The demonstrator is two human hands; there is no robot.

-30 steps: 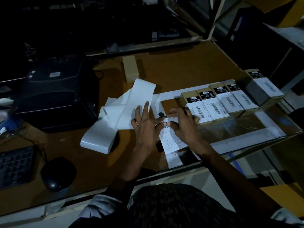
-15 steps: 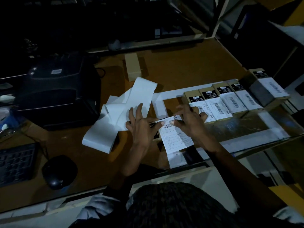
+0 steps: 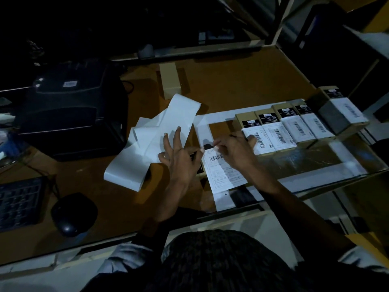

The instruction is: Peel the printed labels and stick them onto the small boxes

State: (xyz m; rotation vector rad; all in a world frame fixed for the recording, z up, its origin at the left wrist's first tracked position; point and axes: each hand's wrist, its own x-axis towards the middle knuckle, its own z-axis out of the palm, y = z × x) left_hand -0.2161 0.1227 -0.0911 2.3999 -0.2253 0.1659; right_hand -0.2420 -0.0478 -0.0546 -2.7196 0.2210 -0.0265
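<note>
Mouse (image 3: pixel 71 213) at 8 o'clock on the brown desk (image 3: pixel 231 81), keyboard (image 3: pixel 19 203) at its left, cut by the frame edge. Near centre, both hands close together over a printed label (image 3: pixel 223 171) lying flat on the desk. Left hand (image 3: pixel 183 159) pinches the label's top left corner, other fingers spread up over loose white backing paper (image 3: pixel 151 142). Right hand (image 3: pixel 235 150) curled at the label's top edge; exact grip hard to tell in the dim light. At 2 o'clock, row of four small boxes (image 3: pixel 284 125) side by side, each with a label on it, and a larger box (image 3: pixel 336 110) at the row's far end. Black printer (image 3: pixel 71 110) at 10 o'clock. Plain box (image 3: pixel 170 80) alone at 12 o'clock.
</note>
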